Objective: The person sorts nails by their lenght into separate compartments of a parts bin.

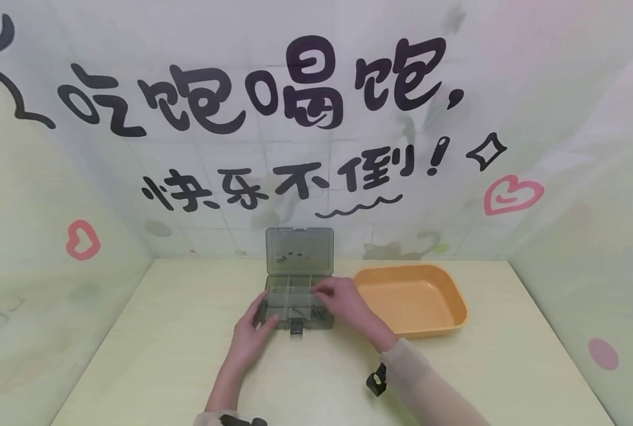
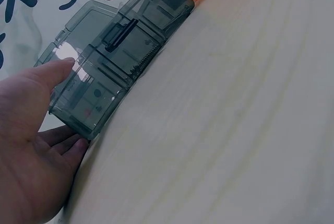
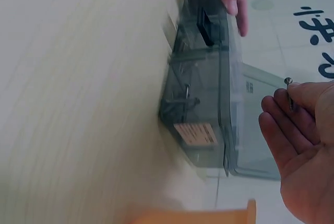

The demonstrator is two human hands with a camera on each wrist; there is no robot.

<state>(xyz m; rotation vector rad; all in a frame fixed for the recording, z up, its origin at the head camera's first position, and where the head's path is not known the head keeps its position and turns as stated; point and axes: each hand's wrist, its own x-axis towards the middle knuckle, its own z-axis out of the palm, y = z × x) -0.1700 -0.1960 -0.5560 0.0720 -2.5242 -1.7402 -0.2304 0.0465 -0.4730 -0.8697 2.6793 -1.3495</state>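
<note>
A grey see-through compartment box [image 1: 300, 253] stands on the table with its lid raised. My left hand [image 1: 249, 338] holds the box's left end, thumb over the front rim and fingers around the side. Between thumb and fingers of my right hand [image 1: 348, 303] is a small metal screw [image 3: 289, 83], which shows best in the right wrist view, head outward. That hand hovers over the box's right compartments. Several loose screws [image 1: 317, 312] lie in the front right compartment, and a few thin ones show in the front middle one. A black latch [image 1: 296, 327] hangs at the front.
An orange tray [image 1: 409, 331] stands on the table just right of the box, partly behind my right forearm. The pale table [image 1: 135, 355] is walled in by printed panels at the back and both sides. A pale sticker [image 3: 195, 133] marks the box's right end.
</note>
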